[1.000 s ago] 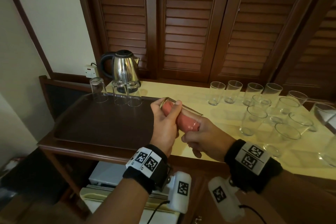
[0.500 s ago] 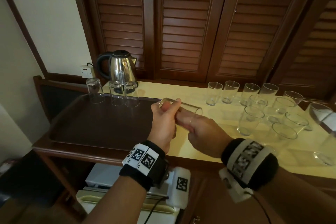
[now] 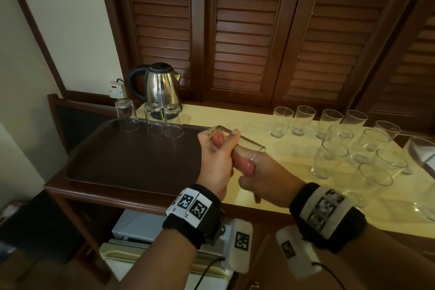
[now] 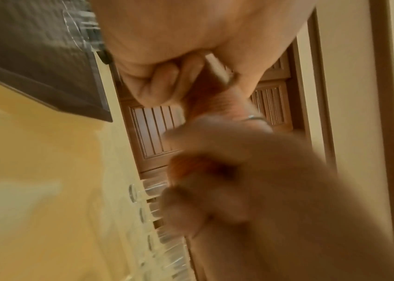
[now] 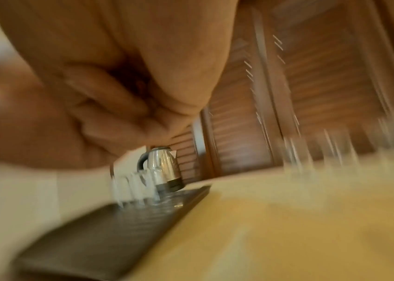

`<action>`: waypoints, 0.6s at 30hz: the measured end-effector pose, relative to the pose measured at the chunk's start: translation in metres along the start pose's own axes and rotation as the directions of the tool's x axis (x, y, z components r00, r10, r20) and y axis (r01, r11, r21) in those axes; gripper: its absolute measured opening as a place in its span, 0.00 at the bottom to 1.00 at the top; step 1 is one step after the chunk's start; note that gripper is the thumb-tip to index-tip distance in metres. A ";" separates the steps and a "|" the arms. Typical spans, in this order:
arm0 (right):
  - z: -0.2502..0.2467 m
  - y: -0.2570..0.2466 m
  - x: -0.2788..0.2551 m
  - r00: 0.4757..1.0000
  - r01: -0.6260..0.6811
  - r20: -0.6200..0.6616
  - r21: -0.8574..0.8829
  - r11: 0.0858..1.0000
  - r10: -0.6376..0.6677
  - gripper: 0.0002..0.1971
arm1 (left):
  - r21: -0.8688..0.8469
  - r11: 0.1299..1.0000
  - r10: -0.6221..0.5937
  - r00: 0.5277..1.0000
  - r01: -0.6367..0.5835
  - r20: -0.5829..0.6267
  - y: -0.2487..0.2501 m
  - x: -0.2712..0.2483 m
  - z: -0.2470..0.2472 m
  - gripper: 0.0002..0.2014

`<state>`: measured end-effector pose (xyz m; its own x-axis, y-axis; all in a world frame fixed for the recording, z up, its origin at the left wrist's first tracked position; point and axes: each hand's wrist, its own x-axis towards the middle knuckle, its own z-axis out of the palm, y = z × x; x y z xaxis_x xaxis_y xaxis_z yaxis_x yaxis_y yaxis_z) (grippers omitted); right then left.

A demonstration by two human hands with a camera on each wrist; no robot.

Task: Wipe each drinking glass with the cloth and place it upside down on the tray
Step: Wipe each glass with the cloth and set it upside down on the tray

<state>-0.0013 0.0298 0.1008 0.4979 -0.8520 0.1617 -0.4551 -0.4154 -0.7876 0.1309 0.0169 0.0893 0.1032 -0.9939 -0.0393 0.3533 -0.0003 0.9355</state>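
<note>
Mid-wipe on one glass (image 3: 237, 142), centre of the head frame. My left hand (image 3: 217, 160) has its grip wrapped round the closed base end, thumb over the top. It holds the glass roughly on its side, mouth toward frame right, so the other hand gets straight access to the inside.

My right hand (image 3: 266, 178) has its grip curled, fingers (image 3: 244, 162) pushed into the mouth of the glass. A pinkish-red patch shows through the glass wall; I judge that's the cloth (image 3: 217, 138) bunched round the fingers, but blur in both wrist views means I can't confirm how it's pinched.

The glass sits in the air over the right edge of the tray (image 3: 131, 160), not touching it or the desk (image 3: 277, 198). Short travel for the drop, I'd guess.

Three wiped glasses (image 3: 153, 119) stand upside down in a row along the tray's far edge, upper left of frame, in front of the kettle (image 3: 160, 85). Filling from the back keeps the near side open for reach.

The unwiped glasses (image 3: 334, 134) stand mouth up in a cluster at right of frame, well apart from the tray, so done and not-done don't mix.

Judgement: early in the job. The next move needs the fingers out, the glass flipped, then set beside the row.
</note>
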 end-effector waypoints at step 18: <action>0.001 -0.003 0.006 0.998 -0.053 -0.041 -0.043 0.998 0.051 0.40 | 0.099 0.992 -0.082 0.997 0.082 -0.002 0.010 -0.002 0.002 0.21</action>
<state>0.0037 0.0265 0.1039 0.4434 -0.8845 0.1451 -0.5123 -0.3829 -0.7687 0.1323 0.0182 0.0994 0.0756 -0.9903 -0.1166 0.2663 -0.0926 0.9594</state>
